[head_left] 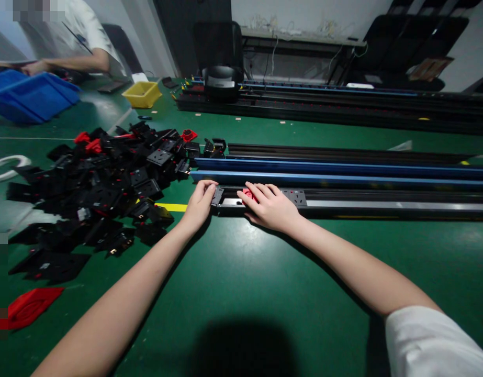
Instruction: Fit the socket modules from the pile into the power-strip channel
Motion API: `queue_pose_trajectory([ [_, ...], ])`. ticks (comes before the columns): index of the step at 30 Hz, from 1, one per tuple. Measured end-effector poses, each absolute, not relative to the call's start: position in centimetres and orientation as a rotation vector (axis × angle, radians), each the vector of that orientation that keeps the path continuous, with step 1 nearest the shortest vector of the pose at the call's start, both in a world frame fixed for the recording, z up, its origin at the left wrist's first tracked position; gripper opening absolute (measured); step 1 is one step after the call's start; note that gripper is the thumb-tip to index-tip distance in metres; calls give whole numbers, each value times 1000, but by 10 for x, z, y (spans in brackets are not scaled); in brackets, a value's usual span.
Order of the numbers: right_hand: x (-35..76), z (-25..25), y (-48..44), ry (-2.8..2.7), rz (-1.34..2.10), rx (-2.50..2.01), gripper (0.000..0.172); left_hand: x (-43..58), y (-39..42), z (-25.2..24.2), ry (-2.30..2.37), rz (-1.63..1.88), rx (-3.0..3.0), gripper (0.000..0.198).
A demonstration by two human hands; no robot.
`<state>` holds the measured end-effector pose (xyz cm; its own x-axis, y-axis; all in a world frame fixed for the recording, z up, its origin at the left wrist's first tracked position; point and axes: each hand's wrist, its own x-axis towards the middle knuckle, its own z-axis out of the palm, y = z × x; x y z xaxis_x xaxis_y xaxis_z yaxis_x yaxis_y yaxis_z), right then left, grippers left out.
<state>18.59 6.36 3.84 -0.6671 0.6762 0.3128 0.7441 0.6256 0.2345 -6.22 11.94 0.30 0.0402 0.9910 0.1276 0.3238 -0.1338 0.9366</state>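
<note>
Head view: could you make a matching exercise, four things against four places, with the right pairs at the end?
Things:
1. Left hand
2. Yellow bin
3. Right hand
4. Large red piece

Places:
A. Over the red insert in the black rail
B. Lower left of the picture
C. At the black rail's left end
D. Beyond the pile of black parts

Pairs: 1-C, 2-D, 3-A, 4-B

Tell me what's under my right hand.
Part of a red piece shows under your right hand, at the black rail. The rest of that piece, and the stretch of rail directly beneath your hand, are covered.
</note>
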Motion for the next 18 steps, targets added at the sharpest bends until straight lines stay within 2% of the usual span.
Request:
queue_pose_trajectory([
  [12,186,43,64,-2648,-407,-1175,49,-45,105,-1,1603,1209,1515,33],
  [18,185,42,65,-2577,-257,-1213,64,-39,101,-1,1664,1167,1695,40],
])
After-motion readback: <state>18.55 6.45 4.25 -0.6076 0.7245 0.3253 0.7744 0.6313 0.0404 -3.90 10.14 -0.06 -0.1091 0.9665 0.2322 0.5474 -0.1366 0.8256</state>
